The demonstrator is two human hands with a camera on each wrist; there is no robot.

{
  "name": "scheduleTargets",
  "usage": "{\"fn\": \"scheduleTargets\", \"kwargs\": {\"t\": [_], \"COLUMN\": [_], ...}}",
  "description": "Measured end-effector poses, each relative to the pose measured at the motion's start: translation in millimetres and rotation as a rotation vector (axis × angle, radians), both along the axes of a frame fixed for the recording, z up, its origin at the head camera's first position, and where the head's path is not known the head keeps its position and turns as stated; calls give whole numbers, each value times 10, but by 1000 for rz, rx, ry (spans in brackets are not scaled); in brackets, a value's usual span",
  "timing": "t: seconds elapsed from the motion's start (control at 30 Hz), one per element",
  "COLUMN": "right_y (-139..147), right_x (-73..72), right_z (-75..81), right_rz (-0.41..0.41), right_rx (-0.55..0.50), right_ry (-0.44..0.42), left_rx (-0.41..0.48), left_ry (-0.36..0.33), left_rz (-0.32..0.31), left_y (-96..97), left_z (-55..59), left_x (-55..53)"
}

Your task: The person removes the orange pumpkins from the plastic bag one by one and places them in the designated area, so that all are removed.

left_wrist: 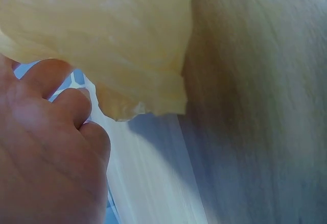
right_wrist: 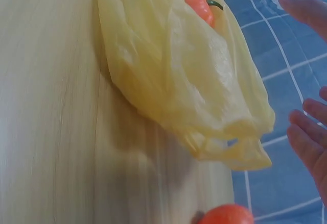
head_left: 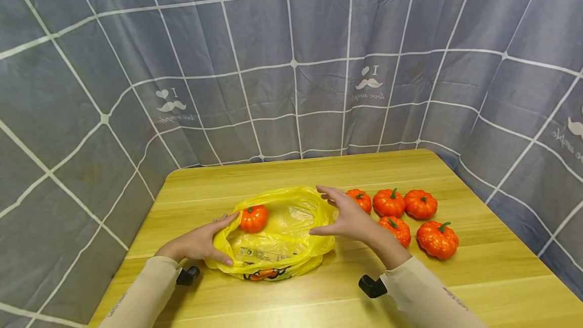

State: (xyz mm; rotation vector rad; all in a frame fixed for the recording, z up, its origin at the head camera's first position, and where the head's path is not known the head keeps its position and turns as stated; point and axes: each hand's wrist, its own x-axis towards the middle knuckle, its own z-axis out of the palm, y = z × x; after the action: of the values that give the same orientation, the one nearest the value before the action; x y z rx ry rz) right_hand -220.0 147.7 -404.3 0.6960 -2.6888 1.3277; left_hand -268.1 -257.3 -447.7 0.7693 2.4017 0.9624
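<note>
A yellow plastic bag (head_left: 291,239) lies on the table with its mouth spread wide, and a small orange pumpkin (head_left: 254,218) sits inside at the left. My left hand (head_left: 200,239) rests against the bag's left side, thumb and forefinger spread along the rim. In the left wrist view its other fingers (left_wrist: 71,106) bend loosely beside the bag. My right hand (head_left: 348,216) is held at the bag's right rim, thumb and fingers apart. In the right wrist view a gap shows between those fingers (right_wrist: 306,137) and the bag (right_wrist: 179,81); nothing is in that hand.
Several orange pumpkins with green stems stand in a cluster to the right, including a front one (head_left: 438,240) and a back one (head_left: 421,204). The wooden table (head_left: 291,171) ends at a grey checked curtain (head_left: 319,90) on the back and sides.
</note>
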Motion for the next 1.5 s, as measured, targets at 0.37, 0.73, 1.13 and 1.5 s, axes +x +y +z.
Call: {"fn": "scheduleTargets", "kwargs": {"t": [0.37,0.73,1.13,1.5], "right_y": [-256,-641,-905,-1052], "right_x": [-81,-148,-191,-218], "right_z": [-55,-179,-304,-462], "right_rz": [41,60,28,-2], "right_rx": [-84,-69,25,72], "right_ry": [-49,-116,-172,-160], "left_rx": [-3,8,7,-1], "left_ry": [-8,3,27,27], "left_rz": [-6,-19,-17,-34], "left_y": [13,4,52,77], "left_z": [-8,-9,3,0], "left_x": [-17,16,50,93]}}
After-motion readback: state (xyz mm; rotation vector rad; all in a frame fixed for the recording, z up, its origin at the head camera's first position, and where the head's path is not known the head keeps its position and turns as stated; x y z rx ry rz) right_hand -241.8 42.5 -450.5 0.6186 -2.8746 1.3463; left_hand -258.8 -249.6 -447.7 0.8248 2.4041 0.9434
